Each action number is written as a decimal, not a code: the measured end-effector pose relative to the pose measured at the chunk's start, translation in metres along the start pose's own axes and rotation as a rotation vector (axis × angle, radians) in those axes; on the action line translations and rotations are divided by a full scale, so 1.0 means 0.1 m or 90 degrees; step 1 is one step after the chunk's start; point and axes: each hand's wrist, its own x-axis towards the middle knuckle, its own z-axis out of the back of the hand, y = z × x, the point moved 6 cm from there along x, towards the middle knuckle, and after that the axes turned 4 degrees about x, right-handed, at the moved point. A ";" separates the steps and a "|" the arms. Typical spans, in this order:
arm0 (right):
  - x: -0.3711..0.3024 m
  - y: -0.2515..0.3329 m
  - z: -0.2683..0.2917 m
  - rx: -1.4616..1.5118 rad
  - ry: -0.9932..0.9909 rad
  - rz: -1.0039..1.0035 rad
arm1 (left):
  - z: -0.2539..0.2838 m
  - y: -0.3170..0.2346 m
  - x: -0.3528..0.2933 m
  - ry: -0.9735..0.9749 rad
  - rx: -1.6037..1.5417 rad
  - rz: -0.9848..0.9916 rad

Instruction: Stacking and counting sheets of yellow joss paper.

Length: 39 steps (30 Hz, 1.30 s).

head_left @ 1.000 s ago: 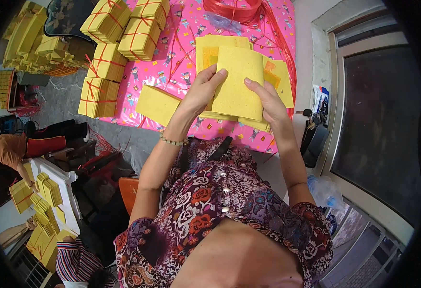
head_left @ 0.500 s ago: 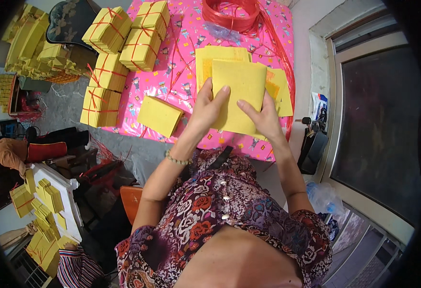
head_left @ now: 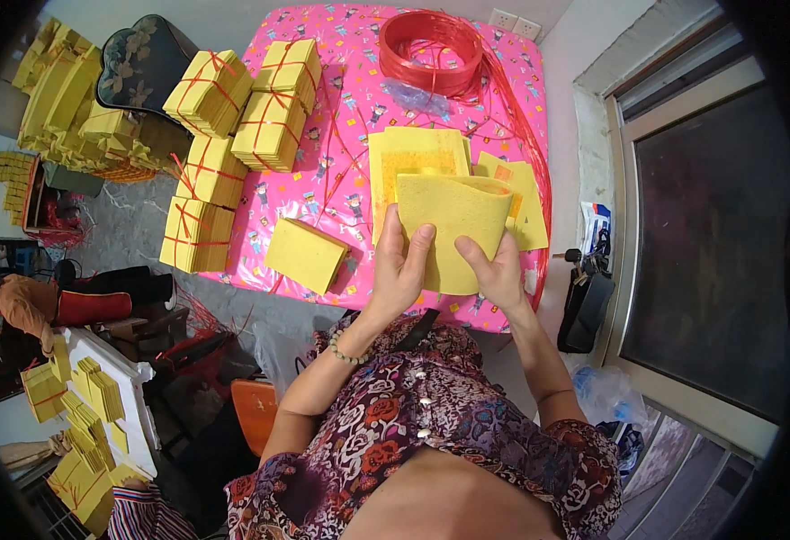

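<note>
Both hands hold a folded yellow paper [head_left: 456, 229] above the near part of the pink table. Its top edge curves over in a rounded fold. My left hand [head_left: 399, 274] grips the left side, thumb on the front face and fingers behind. On the right side my right hand [head_left: 500, 273] does the same, its fingers mostly hidden. Behind the folded paper lie loose yellow sheets [head_left: 420, 148] with orange print, and more printed sheets [head_left: 525, 193] to their right. A small stack of folded yellow paper [head_left: 305, 255] sits left of my left hand.
Several yellow paper bundles tied with red strips [head_left: 199, 171] stand along the left of the pink patterned table cover [head_left: 345, 135]. A coil of red plastic strip [head_left: 431, 54] lies at the back. People work at a white table [head_left: 134, 378] at lower left. A window [head_left: 701, 243] is at right.
The paper's top now curves over in a rounded fold, where before it looked flat. The view has shifted slightly, so the table things appear lower.
</note>
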 end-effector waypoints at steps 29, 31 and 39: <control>0.13 -0.19 0.22 0.015 -0.090 -0.019 | 0.29 0.35 -0.20 0.020 0.060 0.132; 0.13 -0.12 0.16 0.011 -0.083 -0.010 | 0.27 0.32 -0.21 -0.002 0.047 0.118; 0.01 -0.21 0.09 0.018 0.043 -0.126 | 0.27 0.23 -0.26 -0.038 0.052 0.106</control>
